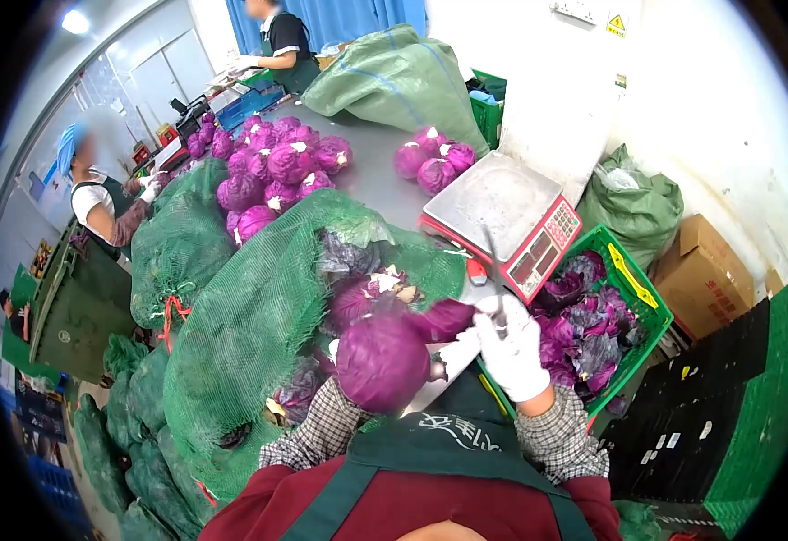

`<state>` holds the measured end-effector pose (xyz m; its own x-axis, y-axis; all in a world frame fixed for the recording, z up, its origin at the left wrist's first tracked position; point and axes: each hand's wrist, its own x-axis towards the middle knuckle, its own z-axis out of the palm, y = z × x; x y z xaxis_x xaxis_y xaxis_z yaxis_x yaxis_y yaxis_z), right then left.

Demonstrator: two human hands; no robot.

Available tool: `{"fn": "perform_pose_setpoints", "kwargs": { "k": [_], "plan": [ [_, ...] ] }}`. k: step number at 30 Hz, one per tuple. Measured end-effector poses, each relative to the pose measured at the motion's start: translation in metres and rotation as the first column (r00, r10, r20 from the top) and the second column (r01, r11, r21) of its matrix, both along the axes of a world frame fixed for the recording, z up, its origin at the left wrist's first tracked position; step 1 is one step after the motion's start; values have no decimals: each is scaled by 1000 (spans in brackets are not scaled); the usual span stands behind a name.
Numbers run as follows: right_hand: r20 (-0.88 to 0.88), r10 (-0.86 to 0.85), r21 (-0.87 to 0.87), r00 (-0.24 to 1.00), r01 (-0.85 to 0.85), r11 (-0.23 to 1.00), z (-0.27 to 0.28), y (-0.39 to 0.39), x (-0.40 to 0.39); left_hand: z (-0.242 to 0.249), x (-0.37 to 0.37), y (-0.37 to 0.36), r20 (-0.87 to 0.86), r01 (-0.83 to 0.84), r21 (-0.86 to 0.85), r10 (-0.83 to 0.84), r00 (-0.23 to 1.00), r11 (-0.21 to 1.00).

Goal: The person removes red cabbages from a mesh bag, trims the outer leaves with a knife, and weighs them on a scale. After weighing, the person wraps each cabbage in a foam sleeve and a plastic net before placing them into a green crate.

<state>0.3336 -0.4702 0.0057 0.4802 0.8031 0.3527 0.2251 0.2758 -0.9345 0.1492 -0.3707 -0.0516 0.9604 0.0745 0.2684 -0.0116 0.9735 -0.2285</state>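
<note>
Dark green apron with white lettering [452, 431] is what's closest, and just past it a round, shiny purple cabbage [380, 362] sits mid-view, in front of the left checked sleeve [317, 428]. The left hand itself is hidden behind it, so I can't tell what those fingers are doing. The right hand [513, 353], in a white glove, is at the cabbage's 3 o'clock, fingers closed round a thin, blurry metal tool that looks like a knife [495, 257], tip towards 12. That's my main worry tbh: a loose purple leaf [445, 320] spans the gap to the glove, and if it tore suddenly the blade could jerk towards the hidden hand. A poor hold underneath might let the cabbage roll into the open green mesh sack [231, 316] at 10 o'clock. The red-and-white digital scale with a steel plate [493, 194] is at 1 o'clock on the grey metal counter [380, 180], so a careless swing of the knife could knock it. Also, the green plastic crate [651, 311] towards 2–3 o'clock looks pretty heaped with purple leaf scraps [592, 329]; more on top might spill.
</note>
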Motion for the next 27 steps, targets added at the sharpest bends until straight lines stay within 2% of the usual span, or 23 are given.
{"fn": "perform_pose_setpoints", "kwargs": {
  "k": [2, 3, 5, 7, 8, 9, 10, 11, 12, 13, 14, 16, 17, 18, 19, 20, 21, 22, 23, 24, 25, 26, 27],
  "plan": [
    [173, -129, 40, 976, 124, 991, 23, 3, 11, 13, 2, 3, 80, 384, 33, -385, 919, 923],
    [269, -228, 63, 936, 219, 974, 16, 9, 24, 26, -2, 11, 7, 533, 149, -540, 842, 833],
    [411, -423, 90, 808, 426, 900, 11, 11, 49, 14, 2, 14, 6, 670, 273, -698, 716, 690],
    [547, -438, 37, 713, 502, 864, -25, -2, 95, -25, 19, 20, -15, 755, 328, -796, 605, 567],
    [648, -420, 35, 635, 526, 850, -43, -10, 112, -24, 29, 26, -212, 938, 160, -917, 338, 308],
    [552, -399, -77, 732, 521, 850, -62, -20, 116, -19, 12, 20, -77, 634, 342, -652, 754, 694],
    [444, -384, -186, 810, 502, 844, -72, -33, 116, -15, 4, 12, -78, 319, 442, -319, 945, 838],
    [-176, -289, -271, 941, 236, 933, -60, -37, 92, -12, -4, 5, -96, -2, 571, 69, 993, 821],
    [-312, -214, -351, 926, 97, 931, -37, -42, 68, -10, -5, 7, -174, -91, 640, 260, 950, 763],
    [-492, -85, -282, 867, -67, 957, -38, -41, 47, -7, -6, 10, -247, -138, 723, 439, 864, 677],
    [-656, 64, -185, 752, -243, 952, -53, -40, 32, 21, -6, 19, -231, -181, 726, 483, 845, 664],
    [-809, 261, -1, 527, -446, 895, -69, -32, 3, 36, 11, 39, -16, -117, 936, 372, 928, 333],
    [-883, 206, 17, 422, -410, 912, -63, -27, -11, 49, 17, 40, 121, -170, 981, 389, 913, 94],
    [-938, 153, 29, 310, -371, 928, -56, -25, -20, 72, 22, 41, 175, -181, 983, 341, 924, -15],
    [-812, 182, 33, 554, -266, 963, -63, -25, -19, 76, 21, 38, 168, -163, 985, 502, 848, -54],
    [-733, 216, 85, 645, -228, 970, -54, -26, -18, 75, 20, 34, 168, -144, 985, 650, 741, -91],
    [-646, 233, 141, 727, -187, 972, -45, -28, -17, 61, 20, 27, 77, -189, 981, 824, 561, 37],
    [-614, 122, 41, 780, -123, 992, -30, -25, -19, 42, 19, 32, 4, -205, 966, 784, 621, 157],
    [-420, 86, -6, 903, -97, 995, -36, -22, -24, 32, 24, 13, 22, -258, 952, 802, 597, 166],
    [-290, 72, -40, 954, -87, 995, -39, -22, -33, 23, 29, -3, 36, -307, 936, 820, 572, 173],
    [-155, 54, -70, 986, -65, 995, -42, -22, -41, 11, 31, 1, -102, -242, 934, 845, 525, 263],
    [-44, 83, -39, 996, -85, 996, -50, -25, -38, 5, 24, 3, -114, -300, 891, 806, 580, 341],
    [67, 103, -4, 992, -103, 995, -58, -28, -36, 4, 21, 10, -190, -328, 797, 726, 661, 507]
  ]
}}
